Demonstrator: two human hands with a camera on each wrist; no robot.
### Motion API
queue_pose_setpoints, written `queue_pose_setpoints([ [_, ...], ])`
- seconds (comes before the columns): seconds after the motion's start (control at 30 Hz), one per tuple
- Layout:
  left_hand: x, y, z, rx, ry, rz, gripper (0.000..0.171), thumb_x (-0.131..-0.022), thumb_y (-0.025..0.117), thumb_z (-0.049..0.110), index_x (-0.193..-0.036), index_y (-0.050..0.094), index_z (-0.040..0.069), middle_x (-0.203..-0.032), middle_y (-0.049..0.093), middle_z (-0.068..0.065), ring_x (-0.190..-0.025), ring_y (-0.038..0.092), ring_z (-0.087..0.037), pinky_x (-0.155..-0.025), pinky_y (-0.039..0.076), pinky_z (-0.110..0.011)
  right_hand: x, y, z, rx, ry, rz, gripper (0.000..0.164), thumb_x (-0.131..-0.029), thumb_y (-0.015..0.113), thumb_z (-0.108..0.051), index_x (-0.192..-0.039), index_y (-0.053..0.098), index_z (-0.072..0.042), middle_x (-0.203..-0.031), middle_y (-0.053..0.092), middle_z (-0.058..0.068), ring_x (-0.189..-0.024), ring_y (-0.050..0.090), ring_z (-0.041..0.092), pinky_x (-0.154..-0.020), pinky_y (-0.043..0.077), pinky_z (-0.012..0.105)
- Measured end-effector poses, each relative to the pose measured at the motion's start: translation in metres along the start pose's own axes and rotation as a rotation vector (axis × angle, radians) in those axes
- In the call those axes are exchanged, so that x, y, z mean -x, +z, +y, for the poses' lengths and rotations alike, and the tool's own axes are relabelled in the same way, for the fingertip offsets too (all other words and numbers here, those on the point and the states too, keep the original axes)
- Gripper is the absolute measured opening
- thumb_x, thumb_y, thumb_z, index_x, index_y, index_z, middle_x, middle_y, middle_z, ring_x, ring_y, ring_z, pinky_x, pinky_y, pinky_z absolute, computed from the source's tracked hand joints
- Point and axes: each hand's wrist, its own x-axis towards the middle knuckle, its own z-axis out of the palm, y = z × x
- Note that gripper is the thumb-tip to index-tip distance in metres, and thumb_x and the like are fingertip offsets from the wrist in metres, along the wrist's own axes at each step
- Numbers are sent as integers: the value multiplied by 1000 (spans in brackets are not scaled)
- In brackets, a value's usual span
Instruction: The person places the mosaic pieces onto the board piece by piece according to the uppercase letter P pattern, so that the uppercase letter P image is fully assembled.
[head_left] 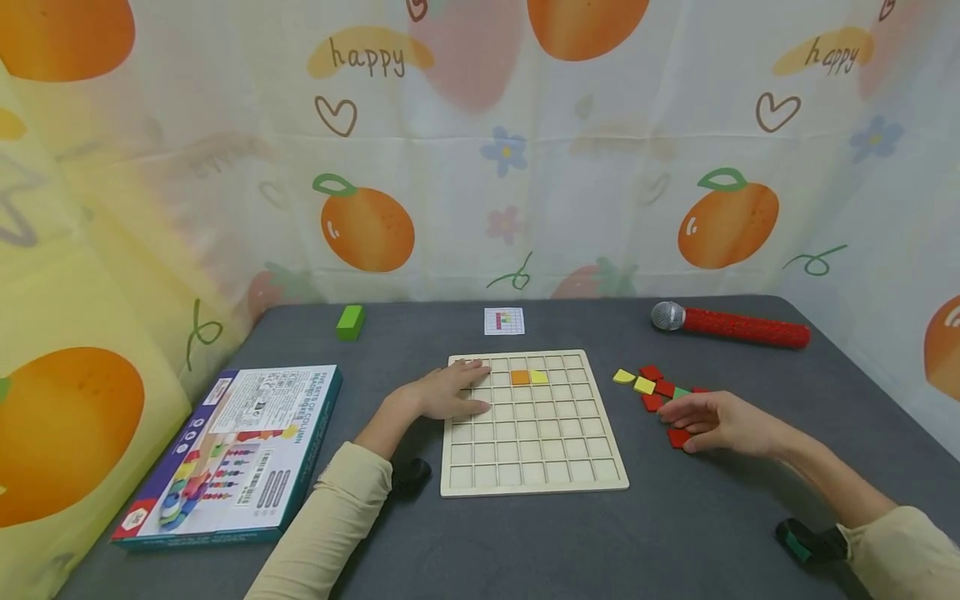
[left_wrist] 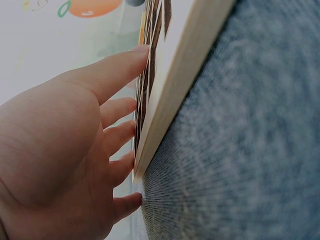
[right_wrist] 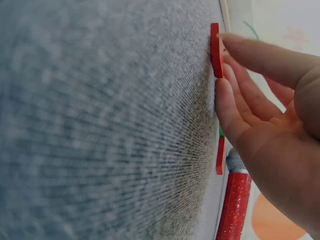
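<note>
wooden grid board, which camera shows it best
The head view: the grid board shows nearly whole there, seen from above, the left hand covering part of it. The left wrist view shows it edge-on and cut off; the right wrist view, apparently just a thin sliver.

From here, the right hand [head_left: 723,423] partly hides a green piece [head_left: 679,392] beyond it; past the left hand [head_left: 448,393], a card [head_left: 504,322] has squares too small to count.

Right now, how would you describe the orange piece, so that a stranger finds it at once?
On the dark table lies a pale grid board. Near its far edge, the orange piece sits just left of a yellow piece, being the only orange one.
</note>
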Motion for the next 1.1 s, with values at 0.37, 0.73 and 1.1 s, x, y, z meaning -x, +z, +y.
queue_pose_setpoints([
  [0.37,0,1,2,-8,-19,0,69,-97,52,42,-152,26,10,-156,20,-10,-143,11,-30,-111,15,-52,-2,7,-4,118,50,66,44,-83,73,-6,-120,56,12,-115,60,24,-99,59,6,-81,50,23],
  [0.73,1,1,1,17,-17,-3,69,-96,53,43,-151,27,10,-156,20,-10,-143,11,-31,-111,14,-52,-6,7,-10,173,158,104,43,-82,75,-7,-118,59,8,-91,55,9,-79,51,12,-65,47,25],
  [1.1,-1,0,0,3,-17,-10,69,-96,52,44,-152,26,12,-156,19,-8,-144,10,-28,-111,13,-51,-7,7,-12,247,169,102,31,-87,71,-14,-111,63,3,-102,65,8,-83,58,11,-70,50,26],
])
